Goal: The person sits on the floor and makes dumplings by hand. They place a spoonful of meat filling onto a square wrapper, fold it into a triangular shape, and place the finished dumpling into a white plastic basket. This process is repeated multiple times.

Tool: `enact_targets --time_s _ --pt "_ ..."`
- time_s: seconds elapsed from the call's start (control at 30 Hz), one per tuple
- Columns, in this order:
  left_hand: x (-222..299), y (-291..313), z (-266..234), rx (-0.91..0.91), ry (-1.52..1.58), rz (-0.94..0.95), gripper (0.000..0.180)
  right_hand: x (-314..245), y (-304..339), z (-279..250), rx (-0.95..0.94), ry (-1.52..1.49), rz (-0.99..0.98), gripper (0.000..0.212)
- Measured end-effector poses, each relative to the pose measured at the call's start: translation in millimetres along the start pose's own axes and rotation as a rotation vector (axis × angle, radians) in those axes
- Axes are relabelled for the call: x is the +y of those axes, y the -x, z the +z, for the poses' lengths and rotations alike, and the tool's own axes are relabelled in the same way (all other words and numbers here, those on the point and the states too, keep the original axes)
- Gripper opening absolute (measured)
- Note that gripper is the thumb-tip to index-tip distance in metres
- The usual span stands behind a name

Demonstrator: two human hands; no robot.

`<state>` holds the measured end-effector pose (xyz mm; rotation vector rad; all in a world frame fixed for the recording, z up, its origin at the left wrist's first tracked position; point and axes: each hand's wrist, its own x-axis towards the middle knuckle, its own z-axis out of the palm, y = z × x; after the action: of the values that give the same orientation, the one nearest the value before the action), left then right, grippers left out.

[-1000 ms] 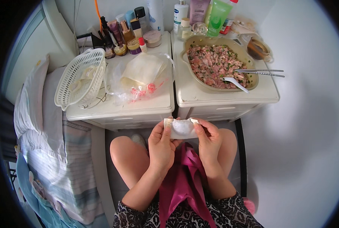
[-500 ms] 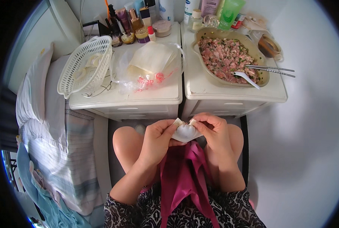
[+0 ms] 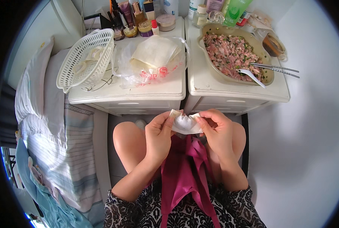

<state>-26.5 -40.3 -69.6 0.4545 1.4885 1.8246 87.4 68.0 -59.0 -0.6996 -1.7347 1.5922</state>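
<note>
A pale, folded dumpling [image 3: 184,124] is pinched between my left hand [image 3: 159,136] and my right hand [image 3: 217,131], over my lap in front of two white cabinets. Both hands grip its pleated edge with thumbs and fingertips. On the left cabinet [image 3: 101,95] lies a stack of square wrappers [image 3: 156,51] on a clear plastic bag. On the right cabinet [image 3: 203,81] stands an oval dish [image 3: 209,64] of minced meat filling [image 3: 232,57], with a white spoon [image 3: 251,76] and metal chopsticks [image 3: 277,69] resting on it.
A white plastic basket [image 3: 84,60] holding a few finished dumplings sits tilted at the left cabinet's edge. Bottles and jars [image 3: 143,17] line the back. A bed with a pillow [image 3: 33,83] and striped bedding [image 3: 69,152] lies to my left. A small woven dish [image 3: 274,45] stands far right.
The view has shifted closer to the cabinets. My hands have kept working along the dumpling's edge, which is now folded shut and pleated rather than a flat wrapper.
</note>
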Motion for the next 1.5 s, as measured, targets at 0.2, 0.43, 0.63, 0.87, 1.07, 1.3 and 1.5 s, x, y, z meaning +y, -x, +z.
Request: enact_targets --time_s 0.2,0.43,0.63,0.87,1.07,1.3,1.5 --pt "2.2 -2.3 7.6 -0.037 0.218 -0.179 0.023 0.5 -1.5 -6.2 -0.012 0.039 -0.002 0.007" --pt "-9.1 9.8 -0.4 -0.066 0.139 -0.25 0.024 3.4 5.1 -6.4 -0.055 0.204 0.005 0.008" --pt "1.7 17.2 -10.1 -0.092 0.048 -0.294 0.023 4.3 6.5 -7.9 -0.204 0.335 -0.061 0.009" --pt "5.7 11.4 -14.5 -0.076 0.358 -0.281 0.026 -2.6 8.4 -5.0 -0.206 -0.289 0.184 0.022" --pt "22.0 7.3 -10.3 -0.134 0.408 -0.374 0.028 -9.8 -2.4 -23.0 -0.403 0.031 -0.242 0.041" --pt "19.3 6.1 -13.5 -0.159 0.498 -0.397 0.027 -9.4 -10.1 -28.6 -0.482 0.188 -0.335 0.029" --pt "14.6 6.9 -12.1 -0.105 0.462 -0.339 0.025 5.0 9.2 -6.3 -0.158 -0.54 0.14 0.032"
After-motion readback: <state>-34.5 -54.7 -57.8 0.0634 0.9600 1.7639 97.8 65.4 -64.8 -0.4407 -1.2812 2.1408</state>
